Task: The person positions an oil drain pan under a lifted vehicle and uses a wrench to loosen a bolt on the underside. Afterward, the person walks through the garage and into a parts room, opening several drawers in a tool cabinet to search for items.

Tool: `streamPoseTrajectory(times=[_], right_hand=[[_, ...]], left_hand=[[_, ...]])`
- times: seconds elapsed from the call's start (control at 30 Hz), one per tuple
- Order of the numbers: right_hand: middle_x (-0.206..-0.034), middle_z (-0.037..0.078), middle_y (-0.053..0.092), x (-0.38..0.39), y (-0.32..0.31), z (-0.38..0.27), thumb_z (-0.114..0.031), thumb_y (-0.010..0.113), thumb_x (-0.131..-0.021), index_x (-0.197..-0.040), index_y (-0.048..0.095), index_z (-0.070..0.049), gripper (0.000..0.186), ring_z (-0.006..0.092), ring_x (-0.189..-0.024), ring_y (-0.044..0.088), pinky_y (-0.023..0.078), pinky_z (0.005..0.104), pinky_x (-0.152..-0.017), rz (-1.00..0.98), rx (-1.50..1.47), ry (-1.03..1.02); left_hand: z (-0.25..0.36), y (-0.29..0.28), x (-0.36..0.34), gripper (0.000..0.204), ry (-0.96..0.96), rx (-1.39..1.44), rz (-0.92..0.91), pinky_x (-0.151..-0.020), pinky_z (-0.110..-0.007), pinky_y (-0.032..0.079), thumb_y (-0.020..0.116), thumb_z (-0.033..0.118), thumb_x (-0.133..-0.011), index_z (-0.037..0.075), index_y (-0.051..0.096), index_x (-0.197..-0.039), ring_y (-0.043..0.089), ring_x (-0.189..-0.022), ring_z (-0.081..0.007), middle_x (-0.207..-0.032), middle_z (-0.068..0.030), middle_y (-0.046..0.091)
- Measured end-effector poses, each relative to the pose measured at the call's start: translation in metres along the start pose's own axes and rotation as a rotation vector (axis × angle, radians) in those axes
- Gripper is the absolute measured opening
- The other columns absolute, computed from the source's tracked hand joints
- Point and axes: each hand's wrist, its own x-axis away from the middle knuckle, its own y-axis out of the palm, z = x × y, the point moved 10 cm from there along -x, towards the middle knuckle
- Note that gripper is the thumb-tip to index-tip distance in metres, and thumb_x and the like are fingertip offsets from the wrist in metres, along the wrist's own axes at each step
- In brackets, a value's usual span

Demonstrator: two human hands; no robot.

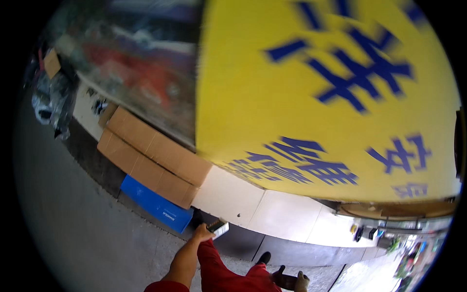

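Note:
My left hand (203, 233) is closed around a small white and dark box (218, 228), held out above the ledge's edge. At the lower edge, my right hand (302, 281) is closed on a dark object (286, 281) with a short prong. Its kind is too unclear to name. Just beyond my left hand, a blue box (156, 203) with white print lies beside a long brown cardboard box (151, 158).
A large yellow panel (272, 107) with blue writing rises over the pale tiled ledge (287, 214). Clear plastic bags (51, 100) lie at the far left. My dark shoe (264, 257) is on the ground by the grey step (287, 250). Small items (359, 233) stand at the ledge's right.

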Motion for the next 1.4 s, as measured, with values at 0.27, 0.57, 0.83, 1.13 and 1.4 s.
streamPoseTrajectory(times=[0.27, 0.57, 0.83, 1.13, 1.4], right_hand=[[-0.11, 0.027, 0.078, -0.158, -0.061, 0.122, -0.046, 0.074, -0.093, -0.113, 0.076, 0.01, 0.059, 0.0369, -0.105, 0.073, 0.054, 0.0437, -0.096, 0.062, -0.257, 0.024], [-0.084, 0.011, 0.073, -0.35, -0.092, 0.093, -0.072, 0.047, -0.105, -0.084, 0.062, -0.01, 0.067, 0.0198, -0.039, 0.042, 0.034, 0.0384, -0.037, -0.511, -1.271, 0.417], [-0.09, 0.009, 0.074, -0.365, -0.129, -0.17, -0.067, 0.053, -0.106, -0.104, 0.074, -0.007, 0.064, 0.0211, -0.055, 0.06, 0.051, 0.0375, -0.053, -0.85, -1.073, 0.004], [-0.111, 0.024, 0.077, -0.588, -0.204, -0.129, -0.086, 0.036, -0.099, -0.12, 0.067, -0.003, 0.091, 0.039, -0.093, 0.076, 0.065, 0.05, -0.084, -0.566, -1.166, 0.41], [-0.122, 0.016, 0.069, -0.694, -0.26, -0.228, -0.076, 0.036, -0.098, -0.133, 0.062, -0.011, 0.078, 0.0324, -0.097, 0.064, 0.056, 0.0455, -0.086, -0.501, -0.923, 0.523]], left_hand=[[0.114, 0.05, 0.141, 0.051, 0.056, 0.018, 0.349, -0.076, -0.047, 0.063, 0.089, 0.029, -0.063, -0.01, 0.076, -0.093, 0.08, -0.087, -0.0385, -0.093, -0.026, 0.079], [0.276, 0.13, 0.153, 0.087, 0.076, 0.073, 0.59, -0.104, -0.047, 0.055, 0.088, 0.023, -0.065, -0.016, 0.047, -0.13, 0.068, -0.12, -0.0491, -0.126, -0.036, 0.068], [0.544, 0.251, 0.088, 0.091, 0.145, -0.259, 0.26, -0.103, -0.044, 0.056, 0.092, 0.046, -0.073, -0.008, 0.05, -0.134, 0.069, -0.123, -0.0413, -0.131, -0.0306, 0.068], [0.783, 0.288, -0.07, 0.085, 0.195, -0.519, -0.049, -0.097, -0.041, 0.059, 0.09, 0.053, -0.07, -0.006, 0.071, -0.129, 0.074, -0.114, -0.0381, -0.12, -0.0289, 0.075], [1.12, 0.228, -0.145, 0.095, 0.469, -0.187, -0.012, -0.094, -0.039, 0.057, 0.087, 0.059, -0.078, -0.011, 0.054, -0.134, 0.075, -0.107, -0.0341, -0.117, -0.0241, 0.075]])
